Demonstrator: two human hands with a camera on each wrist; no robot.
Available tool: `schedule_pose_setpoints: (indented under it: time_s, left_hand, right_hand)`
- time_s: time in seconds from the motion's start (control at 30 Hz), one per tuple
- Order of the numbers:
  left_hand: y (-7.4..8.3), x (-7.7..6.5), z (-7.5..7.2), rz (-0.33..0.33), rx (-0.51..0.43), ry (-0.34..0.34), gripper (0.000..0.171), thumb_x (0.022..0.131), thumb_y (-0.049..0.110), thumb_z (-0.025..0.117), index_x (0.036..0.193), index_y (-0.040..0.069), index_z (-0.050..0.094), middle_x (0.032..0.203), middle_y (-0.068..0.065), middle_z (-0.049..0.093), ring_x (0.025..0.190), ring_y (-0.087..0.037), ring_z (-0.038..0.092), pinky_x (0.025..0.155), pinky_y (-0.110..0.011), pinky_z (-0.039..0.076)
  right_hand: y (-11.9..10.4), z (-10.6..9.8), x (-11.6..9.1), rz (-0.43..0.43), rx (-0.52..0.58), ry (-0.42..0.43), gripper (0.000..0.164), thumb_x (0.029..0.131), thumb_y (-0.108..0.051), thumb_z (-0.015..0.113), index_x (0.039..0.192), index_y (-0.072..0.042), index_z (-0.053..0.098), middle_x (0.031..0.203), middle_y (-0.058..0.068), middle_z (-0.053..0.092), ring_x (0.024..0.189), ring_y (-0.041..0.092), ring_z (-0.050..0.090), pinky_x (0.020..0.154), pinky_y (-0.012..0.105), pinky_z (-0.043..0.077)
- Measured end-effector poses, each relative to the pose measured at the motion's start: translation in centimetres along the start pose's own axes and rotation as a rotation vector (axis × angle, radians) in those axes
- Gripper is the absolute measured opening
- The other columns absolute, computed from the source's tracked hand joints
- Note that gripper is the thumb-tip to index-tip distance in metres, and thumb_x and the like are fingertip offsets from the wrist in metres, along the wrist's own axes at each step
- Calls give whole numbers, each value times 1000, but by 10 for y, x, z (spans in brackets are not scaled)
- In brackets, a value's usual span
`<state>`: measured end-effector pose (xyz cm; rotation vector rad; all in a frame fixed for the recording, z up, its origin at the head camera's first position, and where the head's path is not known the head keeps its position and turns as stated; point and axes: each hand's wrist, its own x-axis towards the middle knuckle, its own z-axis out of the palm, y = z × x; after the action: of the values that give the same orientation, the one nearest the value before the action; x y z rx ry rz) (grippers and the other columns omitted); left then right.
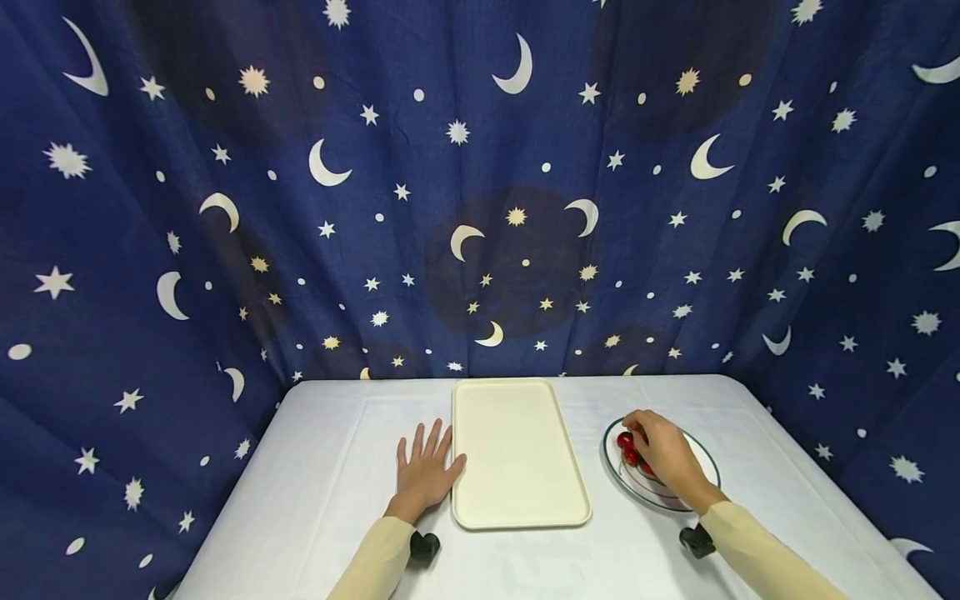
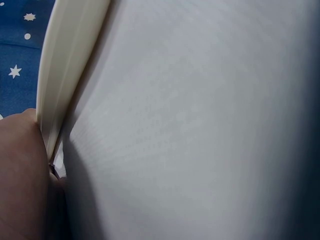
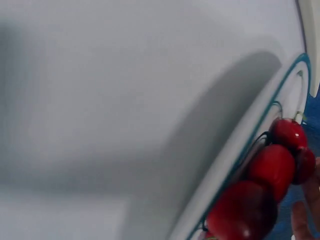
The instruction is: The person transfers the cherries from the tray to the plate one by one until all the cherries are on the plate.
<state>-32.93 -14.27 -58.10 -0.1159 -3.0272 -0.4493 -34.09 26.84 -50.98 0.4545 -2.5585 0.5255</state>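
Note:
A cream rectangular tray [image 1: 517, 454] lies on the white-covered table. My left hand [image 1: 426, 475] is spread flat at its left side, thumb touching the rim; the left wrist view shows the tray's edge [image 2: 70, 55] beside part of that hand [image 2: 22, 170]. To the right stands a round white plate [image 1: 709, 467] with a dark green rim, bearing several red cherries [image 1: 631, 457] with thin stems. Bent over these is my right hand [image 1: 667, 454]. In the right wrist view its fingers [image 3: 301, 220] are close to the cherries [image 3: 272, 170], partly cut off, so any grip is hidden.
White cloth covers the table [image 1: 322, 500]. A dark blue curtain [image 1: 480, 167] with moons and stars hangs behind it and along both sides. The plate stands a short way right of the tray. A black wrist camera [image 1: 424, 547] sits at the left cuff, another [image 1: 697, 541] at the right.

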Motion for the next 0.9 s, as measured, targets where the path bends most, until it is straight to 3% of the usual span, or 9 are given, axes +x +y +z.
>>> schedule_pose_setpoints:
  time_s: [0.17, 0.4, 0.6, 0.7, 0.9]
  left_hand:
    - [-1, 0, -1, 8, -14, 16, 71, 103, 63, 36, 163, 26, 30, 175, 2, 20, 164, -33, 11, 129, -64, 6]
    - [0, 1, -4, -1, -13, 7, 68, 104, 59, 33, 163, 26, 30, 175, 3, 19, 164, -31, 10, 129, -63, 5]
    - [-1, -1, -6, 1, -29, -19, 68, 104, 59, 35, 163, 25, 30, 175, 2, 19, 164, -32, 9, 129, -63, 4]
    - [-3, -2, -10, 1, -42, -36, 68, 104, 57, 37, 163, 23, 30, 175, 0, 19, 164, -33, 9, 129, -64, 4]
    - [-2, -2, -27, 14, -132, -77, 69, 102, 51, 45, 161, 16, 35, 174, -8, 23, 162, -39, 11, 128, -68, 4]
  right_hand:
    - [3, 3, -1, 25, -36, -43, 15, 88, 2, 73, 101, -5, 72, 93, 10, 73, 81, 22, 67, 69, 42, 57]
    - [0, 3, 3, -2, -42, 1, 12, 90, -5, 72, 102, -7, 72, 97, 10, 74, 88, 28, 65, 80, 54, 53]
    - [-13, -1, 6, -29, -49, 30, 10, 91, -5, 72, 100, -8, 73, 98, 9, 74, 90, 28, 65, 82, 55, 53]
    - [-21, -2, 12, -43, -54, 7, 10, 93, -6, 70, 102, -9, 74, 101, 8, 75, 95, 29, 66, 86, 56, 53]
    - [-34, -5, 25, -109, -84, -34, 7, 96, -10, 69, 99, -12, 75, 101, 5, 76, 96, 27, 68, 81, 49, 53]
